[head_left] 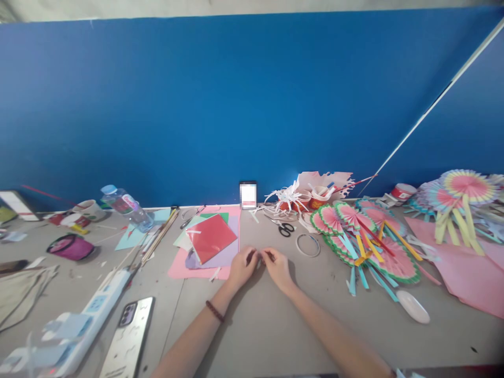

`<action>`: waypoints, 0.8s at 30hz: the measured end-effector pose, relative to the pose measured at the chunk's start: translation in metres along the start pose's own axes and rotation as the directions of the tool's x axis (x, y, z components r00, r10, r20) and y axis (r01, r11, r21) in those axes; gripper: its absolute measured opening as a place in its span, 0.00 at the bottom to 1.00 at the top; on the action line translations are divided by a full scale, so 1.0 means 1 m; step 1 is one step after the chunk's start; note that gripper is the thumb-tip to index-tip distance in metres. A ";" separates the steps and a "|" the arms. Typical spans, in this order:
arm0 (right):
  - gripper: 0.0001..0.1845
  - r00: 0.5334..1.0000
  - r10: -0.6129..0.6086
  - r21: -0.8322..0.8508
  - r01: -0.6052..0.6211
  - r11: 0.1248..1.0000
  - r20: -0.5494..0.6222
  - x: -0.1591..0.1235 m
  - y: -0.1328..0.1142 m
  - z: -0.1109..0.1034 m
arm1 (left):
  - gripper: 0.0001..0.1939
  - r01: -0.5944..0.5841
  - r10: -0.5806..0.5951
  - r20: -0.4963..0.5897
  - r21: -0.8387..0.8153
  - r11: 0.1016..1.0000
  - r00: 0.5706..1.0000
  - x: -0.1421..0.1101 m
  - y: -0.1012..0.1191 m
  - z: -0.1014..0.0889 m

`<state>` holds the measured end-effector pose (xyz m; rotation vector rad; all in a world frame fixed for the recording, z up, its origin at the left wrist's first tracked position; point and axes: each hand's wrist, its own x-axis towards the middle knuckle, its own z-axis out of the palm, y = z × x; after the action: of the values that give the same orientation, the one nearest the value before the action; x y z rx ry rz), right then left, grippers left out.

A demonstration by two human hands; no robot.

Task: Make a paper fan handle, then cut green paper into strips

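My left hand [244, 264] and my right hand [276, 266] meet just above the middle of the grey table, fingertips pinched close together. Between them is something small and pale, too little to make out. Left of my left hand lies a red sheet [212, 239] on top of purple, green and pink paper. To the right of my right hand rest black-handled scissors [286, 229] and a roll of tape [307, 245]. Pleated paper fans [356, 220] in pink and green, with ribbon strips, lie farther right.
A phone [248, 195] leans against the blue partition [252, 105]. At left are a water bottle [128, 207], a purple pouch [71, 246], a power strip [94, 320] and another phone [128, 336]. Cups [319, 198] with paper strips stand at the back; a white oval object [413, 306] lies at right.
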<state>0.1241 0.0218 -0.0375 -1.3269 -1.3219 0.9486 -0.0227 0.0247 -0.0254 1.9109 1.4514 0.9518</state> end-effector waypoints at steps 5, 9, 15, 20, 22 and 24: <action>0.21 0.995 0.092 0.119 -0.087 0.989 -0.037 0.003 -0.004 0.000 | 0.08 -0.191 0.185 0.049 0.214 0.958 0.982 -0.002 -0.003 0.005; 0.23 0.995 0.096 0.132 -0.092 0.987 -0.022 0.008 -0.002 -0.005 | 0.09 -0.368 0.344 0.132 0.375 0.851 0.930 -0.003 -0.001 -0.003; 0.21 0.968 0.122 0.149 -0.090 0.985 -0.219 0.025 0.005 -0.023 | 0.07 -0.102 0.173 -0.059 0.612 0.784 0.983 -0.017 -0.013 -0.041; 0.24 0.937 0.227 0.377 -0.116 0.919 -0.265 0.032 0.003 -0.029 | 0.10 0.061 0.040 -0.148 0.618 0.784 0.988 -0.034 -0.036 -0.060; 0.25 0.940 0.223 0.392 -0.110 0.914 -0.258 0.031 0.001 -0.029 | 0.12 0.065 0.032 -0.150 0.597 0.800 0.988 -0.038 -0.040 -0.061; 0.25 0.945 0.223 0.385 -0.118 0.915 -0.241 0.030 0.000 -0.028 | 0.14 0.060 0.035 -0.151 0.577 0.815 0.988 -0.038 -0.041 -0.060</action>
<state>0.1542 0.0480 -0.0288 -1.2419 -0.7733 1.0255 -0.1014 -0.0008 -0.0295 2.2793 2.0243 0.7054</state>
